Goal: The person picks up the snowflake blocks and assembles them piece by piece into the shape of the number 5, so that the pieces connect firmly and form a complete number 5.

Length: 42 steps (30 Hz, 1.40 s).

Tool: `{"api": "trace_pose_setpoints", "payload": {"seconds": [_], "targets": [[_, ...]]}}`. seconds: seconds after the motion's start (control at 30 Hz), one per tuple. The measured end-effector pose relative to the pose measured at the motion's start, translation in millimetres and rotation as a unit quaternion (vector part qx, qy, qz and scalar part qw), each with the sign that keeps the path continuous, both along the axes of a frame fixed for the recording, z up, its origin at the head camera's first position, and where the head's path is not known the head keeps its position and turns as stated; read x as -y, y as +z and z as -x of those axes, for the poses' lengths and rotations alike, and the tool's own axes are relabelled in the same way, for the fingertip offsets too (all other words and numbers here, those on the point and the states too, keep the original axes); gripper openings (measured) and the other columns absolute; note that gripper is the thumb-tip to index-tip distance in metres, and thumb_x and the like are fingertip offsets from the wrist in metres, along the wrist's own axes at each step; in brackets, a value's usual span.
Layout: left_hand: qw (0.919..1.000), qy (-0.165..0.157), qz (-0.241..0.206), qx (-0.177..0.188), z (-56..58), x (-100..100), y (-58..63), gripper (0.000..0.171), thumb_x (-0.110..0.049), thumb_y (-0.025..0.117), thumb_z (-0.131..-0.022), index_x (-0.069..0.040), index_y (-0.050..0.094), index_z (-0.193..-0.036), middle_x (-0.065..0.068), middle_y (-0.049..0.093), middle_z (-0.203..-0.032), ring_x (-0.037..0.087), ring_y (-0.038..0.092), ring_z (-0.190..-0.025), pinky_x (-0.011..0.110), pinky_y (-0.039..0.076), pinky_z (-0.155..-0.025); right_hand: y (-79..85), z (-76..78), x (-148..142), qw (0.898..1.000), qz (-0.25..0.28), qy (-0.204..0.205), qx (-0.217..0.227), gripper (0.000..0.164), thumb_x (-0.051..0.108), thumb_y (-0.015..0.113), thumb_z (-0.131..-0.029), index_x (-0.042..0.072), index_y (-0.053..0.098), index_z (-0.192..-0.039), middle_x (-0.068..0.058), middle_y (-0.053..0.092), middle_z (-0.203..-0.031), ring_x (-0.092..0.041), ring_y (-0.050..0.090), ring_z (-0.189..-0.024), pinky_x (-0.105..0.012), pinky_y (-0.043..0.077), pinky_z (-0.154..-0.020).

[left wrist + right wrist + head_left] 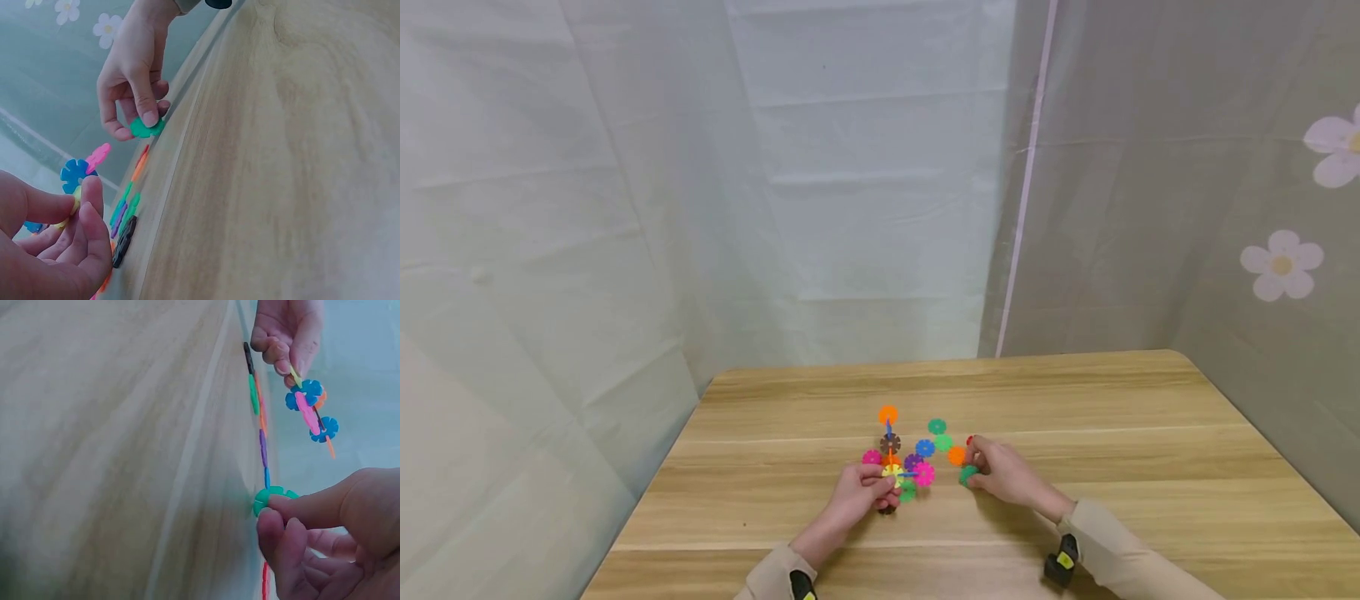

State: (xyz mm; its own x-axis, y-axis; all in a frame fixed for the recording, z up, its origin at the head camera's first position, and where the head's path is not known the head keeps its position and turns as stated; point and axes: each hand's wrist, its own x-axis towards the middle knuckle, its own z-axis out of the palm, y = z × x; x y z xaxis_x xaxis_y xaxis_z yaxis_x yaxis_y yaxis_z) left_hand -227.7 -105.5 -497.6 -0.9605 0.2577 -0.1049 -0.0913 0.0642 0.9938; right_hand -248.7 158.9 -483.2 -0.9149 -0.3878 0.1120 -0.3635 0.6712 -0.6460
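My left hand (859,487) pinches a yellow snowflake disc (893,476) between thumb and fingers. That disc belongs to a joined chain held above the table. One side carries a blue disc (74,175) and a pink disc (924,474); the other runs through orange and dark brown (890,443) pieces to a blue disc (325,429) and an orange end disc (888,414). To the right, my right hand (1003,473) pinches a single green disc (265,497) at its edge, close over the table. The two hands are apart.
Loose discs lie on the wooden table (1075,417) between and beyond the hands: a blue one (925,448), a purple one (913,461), an orange one (957,456) and several others. A dark disc (887,509) lies beside the left hand. Curtains (880,208) hang behind.
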Motion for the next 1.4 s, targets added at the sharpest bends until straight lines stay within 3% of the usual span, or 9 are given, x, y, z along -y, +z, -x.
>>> {"api": "trace_pose_setpoints", "payload": {"seconds": [0.23, 0.5, 0.7, 0.97, 1.4], "targets": [[0.9999, 0.002, -0.009, 0.007, -0.7, -1, 0.8, 0.017, -0.002, 0.058, -0.094, 0.013, 0.058, -0.101, 0.014, 0.073, -0.079, 0.005, 0.066, -0.062, 0.015, 0.052, -0.059, -1.4, 1.1, 6, 1.000, 0.008, 0.007, -0.020, 0.015, 0.003, 0.071, -0.083, 0.012, 0.059, -0.086, 0.005, 0.060, -0.075, -0.006, 0.051, -0.067, -0.020, 0.043, -0.058], [0.9999, 0.002, -0.012, 0.011, -1.8, -2, 2.4, 0.017, -0.001, 0.057, -0.094, 0.015, 0.058, -0.100, 0.014, 0.073, -0.079, 0.005, 0.065, -0.062, 0.015, 0.052, -0.059, 2.4, -1.2, 12, 0.998, 0.044, 0.042, -0.022, 0.010, 0.002, 0.067, -0.086, 0.009, 0.061, -0.089, -0.001, 0.067, -0.084, -0.004, 0.059, -0.071, -0.019, 0.049, -0.060], [0.9998, -0.003, -0.018, 0.012, -1.4, -2, 1.8, 0.016, -0.001, 0.057, -0.094, 0.015, 0.058, -0.099, 0.016, 0.072, -0.079, 0.005, 0.065, -0.062, 0.016, 0.052, -0.058, 2.5, -2.4, 16, 0.996, 0.059, 0.058, -0.037, 0.010, 0.003, 0.067, -0.086, 0.012, 0.064, -0.090, -0.001, 0.069, -0.088, -0.005, 0.063, -0.076, -0.019, 0.053, -0.066], [0.9997, -0.004, -0.019, 0.014, -2.1, -1, 2.7, 0.016, -0.001, 0.057, -0.094, 0.013, 0.057, -0.099, 0.016, 0.073, -0.080, 0.005, 0.065, -0.062, 0.015, 0.052, -0.059, 4.9, -5.3, 23, 0.994, 0.080, 0.068, -0.028, 0.011, 0.001, 0.067, -0.084, 0.010, 0.064, -0.088, -0.002, 0.068, -0.088, -0.004, 0.061, -0.075, -0.019, 0.052, -0.063], [0.9996, -0.001, -0.021, 0.021, -4.6, -3, 3.7, 0.017, -0.001, 0.058, -0.093, 0.015, 0.058, -0.099, 0.013, 0.073, -0.078, 0.005, 0.066, -0.061, 0.015, 0.051, -0.058, 2.8, -7.7, 29, 0.990, 0.092, 0.091, -0.051, 0.013, -0.004, 0.067, -0.084, 0.009, 0.064, -0.085, -0.005, 0.070, -0.082, 0.000, 0.058, -0.067, -0.018, 0.052, -0.058]]}}
